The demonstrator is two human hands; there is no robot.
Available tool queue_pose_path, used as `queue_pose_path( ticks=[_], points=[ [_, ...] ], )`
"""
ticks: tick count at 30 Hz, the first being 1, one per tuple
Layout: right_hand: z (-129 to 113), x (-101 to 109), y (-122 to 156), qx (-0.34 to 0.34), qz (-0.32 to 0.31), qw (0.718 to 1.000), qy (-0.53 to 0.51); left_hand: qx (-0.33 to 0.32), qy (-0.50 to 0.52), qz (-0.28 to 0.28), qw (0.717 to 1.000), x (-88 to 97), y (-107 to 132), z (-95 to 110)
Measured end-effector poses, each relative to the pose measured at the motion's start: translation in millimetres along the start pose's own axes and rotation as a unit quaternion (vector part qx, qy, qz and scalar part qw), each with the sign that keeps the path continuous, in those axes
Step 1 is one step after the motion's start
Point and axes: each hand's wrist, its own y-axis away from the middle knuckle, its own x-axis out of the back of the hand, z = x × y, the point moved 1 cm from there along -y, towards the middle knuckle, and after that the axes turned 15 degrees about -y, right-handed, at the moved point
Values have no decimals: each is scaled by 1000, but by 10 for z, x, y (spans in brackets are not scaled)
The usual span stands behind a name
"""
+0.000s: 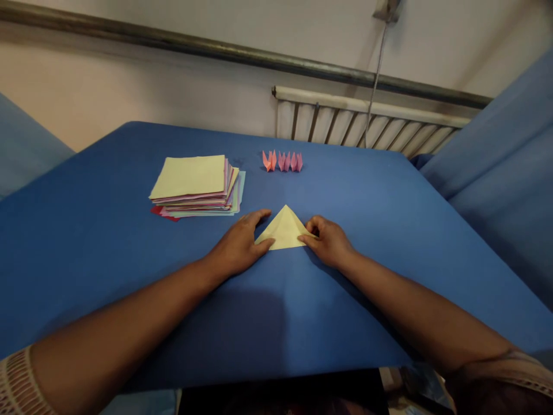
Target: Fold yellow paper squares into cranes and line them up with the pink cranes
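A pale yellow paper folded into a triangle (285,229) lies flat on the blue table (108,242), its tip pointing away from me. My left hand (239,246) rests at its left corner, thumb and forefinger spread along the two edges and pressing the paper down. My right hand (329,240) sits at the right corner with its fingers curled, pinching that corner against the table.
A stack of coloured paper squares (196,187), a yellow sheet on top, lies at the back left. A row of small pink folded pieces (282,161) stands behind the triangle. A radiator (367,124) and wall rail run beyond the table's far edge.
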Motion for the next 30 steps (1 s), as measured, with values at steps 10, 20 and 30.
queue_pose_path(
  ticks=[10, 20, 30],
  points=[
    [-89, -42, 237, 102, -16, 973, -205, 70, 291, -22, 954, 174, 132, 205],
    [-240, 19, 297, 168, -48, 961, -216, 61, 226, 5, 972, 275, 210, 319],
    [-235, 25, 300, 213, -29, 961, -171, 26, 217, 6, 976, 294, 220, 332]
  ],
)
